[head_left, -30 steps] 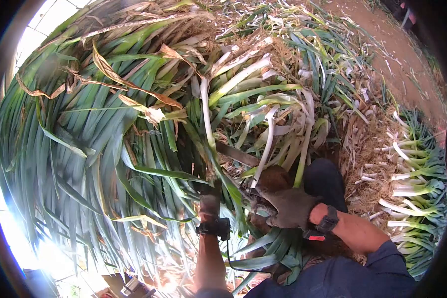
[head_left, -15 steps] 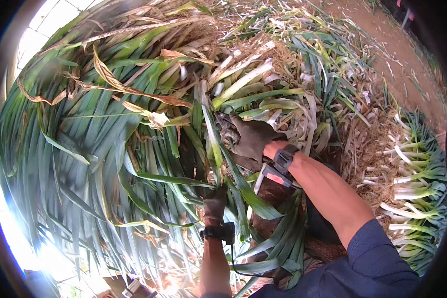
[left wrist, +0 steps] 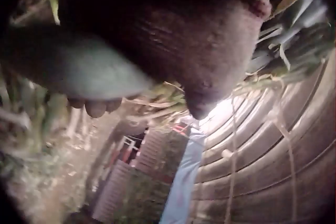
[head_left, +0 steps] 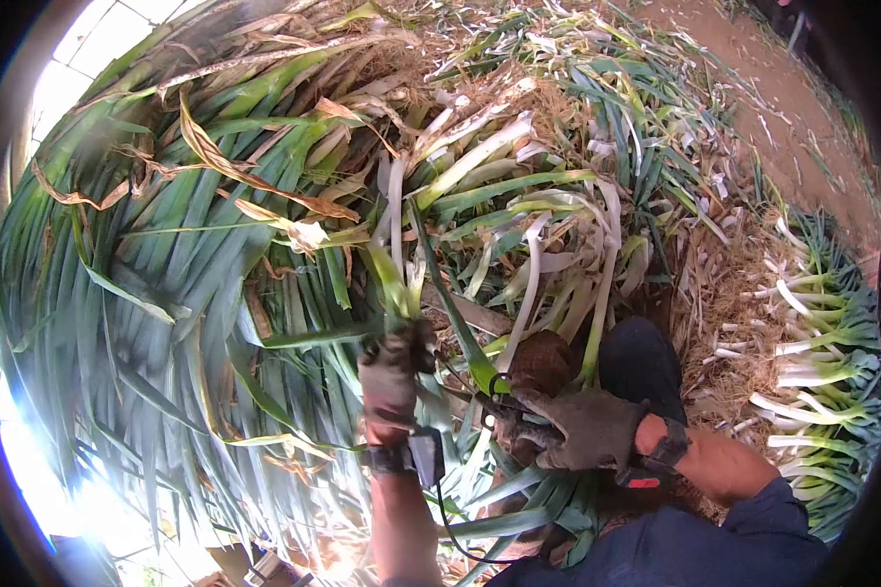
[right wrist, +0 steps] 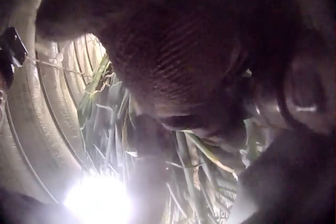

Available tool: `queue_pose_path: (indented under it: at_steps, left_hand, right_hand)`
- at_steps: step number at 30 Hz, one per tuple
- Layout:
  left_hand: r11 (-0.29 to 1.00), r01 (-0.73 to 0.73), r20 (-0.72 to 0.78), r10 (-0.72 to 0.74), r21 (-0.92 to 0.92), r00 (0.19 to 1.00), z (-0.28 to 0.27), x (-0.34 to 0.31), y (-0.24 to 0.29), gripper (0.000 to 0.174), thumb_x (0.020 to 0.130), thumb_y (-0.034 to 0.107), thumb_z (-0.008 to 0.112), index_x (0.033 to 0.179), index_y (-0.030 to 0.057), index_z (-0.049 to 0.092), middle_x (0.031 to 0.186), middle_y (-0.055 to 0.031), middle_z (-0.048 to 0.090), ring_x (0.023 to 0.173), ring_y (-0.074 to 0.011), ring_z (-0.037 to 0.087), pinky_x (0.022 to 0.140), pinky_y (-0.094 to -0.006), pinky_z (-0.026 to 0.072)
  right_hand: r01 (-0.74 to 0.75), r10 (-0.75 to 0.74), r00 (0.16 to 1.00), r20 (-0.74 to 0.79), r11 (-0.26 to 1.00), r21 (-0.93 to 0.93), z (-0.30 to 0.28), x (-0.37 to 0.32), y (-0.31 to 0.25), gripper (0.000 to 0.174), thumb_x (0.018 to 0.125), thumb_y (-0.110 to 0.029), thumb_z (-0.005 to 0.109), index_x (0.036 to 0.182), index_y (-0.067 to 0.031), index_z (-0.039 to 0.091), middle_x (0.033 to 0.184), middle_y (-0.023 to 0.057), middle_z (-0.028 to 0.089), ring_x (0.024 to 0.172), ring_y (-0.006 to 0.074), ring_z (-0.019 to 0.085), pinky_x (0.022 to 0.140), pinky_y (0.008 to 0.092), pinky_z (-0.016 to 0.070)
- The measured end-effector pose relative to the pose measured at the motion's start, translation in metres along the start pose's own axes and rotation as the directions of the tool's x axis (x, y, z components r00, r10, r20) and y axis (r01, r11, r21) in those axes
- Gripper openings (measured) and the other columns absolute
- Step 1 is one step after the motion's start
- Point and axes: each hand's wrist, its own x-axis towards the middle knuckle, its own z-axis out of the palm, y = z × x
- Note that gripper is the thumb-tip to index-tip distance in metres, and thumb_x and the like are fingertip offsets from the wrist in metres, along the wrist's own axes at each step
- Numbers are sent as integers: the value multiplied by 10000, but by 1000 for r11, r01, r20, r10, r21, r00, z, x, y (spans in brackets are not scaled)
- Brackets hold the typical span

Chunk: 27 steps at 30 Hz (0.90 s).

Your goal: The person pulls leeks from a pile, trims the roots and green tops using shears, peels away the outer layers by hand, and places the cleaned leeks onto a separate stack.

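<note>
In the head view my gloved left hand (head_left: 392, 372) grips a leek (head_left: 394, 279), its pale stem end pointing up and away from me. The left wrist view shows the glove (left wrist: 210, 50) close up and dark, with a blurred green leaf beside it. Lower right of the leek, my gloved right hand (head_left: 587, 428) has its fingers curled at the lower end of a long leek leaf (head_left: 455, 303). That leaf slants up toward the leek's stem. In the right wrist view the right glove (right wrist: 173, 61) fills the top, hiding its fingertips.
A big heap of leeks (head_left: 157, 284) spreads across the left. Peeled leaves and loose stems (head_left: 558, 220) lie ahead. Trimmed leeks (head_left: 822, 362) form a row at the right, beside roots and scraps (head_left: 715, 333). A dark-clothed knee (head_left: 641, 362) is near the right hand.
The right hand went up to the leek's stem, then came back down and right, with a leaf now stretched toward it. The left hand shifted slightly up and left, still gripping the leek.
</note>
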Motion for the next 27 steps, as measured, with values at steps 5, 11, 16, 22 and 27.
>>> queue_pose_path:
  at_steps: [5,11,16,22,27]
  left_hand:
    - [579,-112,135,367,-807,920,14,10,81,949,879,812,408,1510,104,387,1375,-99,577,1247,-238,542,1075,-477,403]
    - [994,-102,-206,93,-31,974,-17,38,-73,644,939,630,543,1237,72,663,1187,-136,687,1074,-252,654,942,-414,501]
    - [731,-141,-155,321,667,934,-13,42,-135,455,889,346,685,1209,27,635,1015,-236,701,921,-380,683,790,-426,529]
    - [819,-32,-64,84,572,994,12,-3,-106,456,831,269,728,1237,82,639,911,-161,725,784,-290,702,705,-415,532]
    - [739,-8,-18,27,673,999,20,-55,-85,446,825,354,737,1181,105,635,882,-141,719,816,-328,709,684,-435,540]
  right_hand:
    - [11,-32,917,-399,998,-54,7,22,7,869,824,-387,717,1514,-56,304,1154,270,649,1032,421,650,891,473,524]
    - [-48,49,925,-376,999,14,4,11,-1,842,834,-372,706,1502,-22,329,1234,276,612,1113,423,617,983,460,488]
    - [-52,69,935,-348,997,59,6,0,1,860,830,-362,702,1520,-40,303,1230,278,610,1114,424,615,985,459,491]
    - [30,-3,895,-446,998,53,-2,27,6,877,844,-385,670,1528,-13,267,1056,269,665,936,430,667,849,492,527]
    - [-45,72,885,-460,996,71,-18,61,3,902,814,-388,691,1535,-57,261,932,265,678,885,449,667,795,524,526]
